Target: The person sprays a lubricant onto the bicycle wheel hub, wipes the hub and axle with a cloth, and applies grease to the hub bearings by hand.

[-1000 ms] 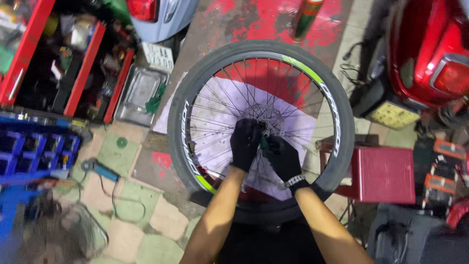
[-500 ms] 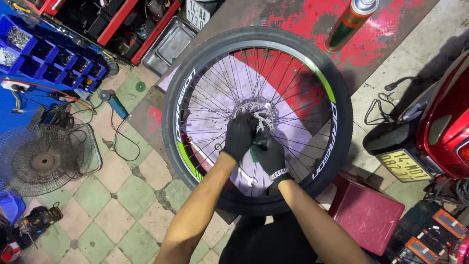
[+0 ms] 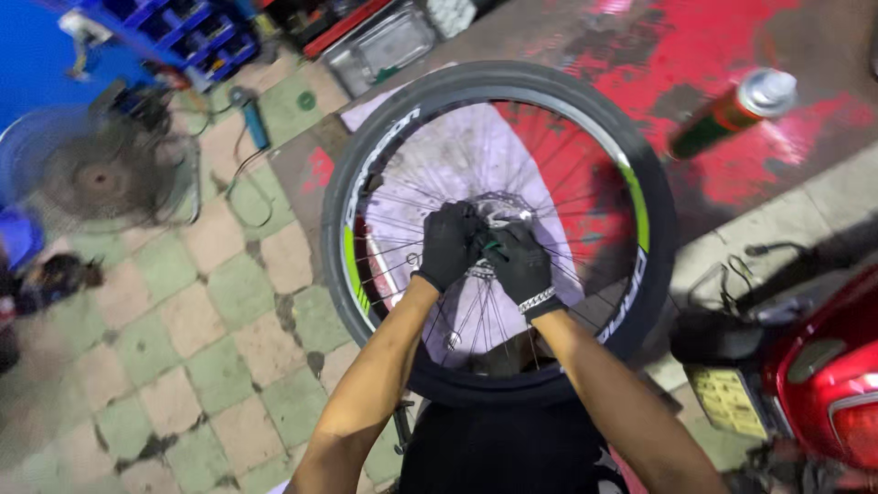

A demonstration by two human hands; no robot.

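Note:
A bicycle wheel (image 3: 366,174) with a black tyre, thin spokes and green rim marks lies flat on the floor in front of me. Both my hands wear black gloves and meet over its hub (image 3: 501,212), where a disc rotor shows. My left hand (image 3: 448,245) is closed around the hub area. Pressed against the left one, my right hand (image 3: 519,263) grips a small green-tipped tool (image 3: 492,245) at the hub; a silver bracelet sits on that wrist. The hub centre is mostly hidden by my fingers.
A spray can (image 3: 732,112) lies on the red-painted floor at the upper right. A red scooter (image 3: 823,384) stands at the lower right. A floor fan (image 3: 96,178), a blue parts bin (image 3: 197,37), a metal tray (image 3: 380,46) and a corded tool (image 3: 249,114) lie at the left and top.
The view has swung to the right and closer, so the wheel now sits more central. My hands have stayed together on the hub, shifting only slightly.

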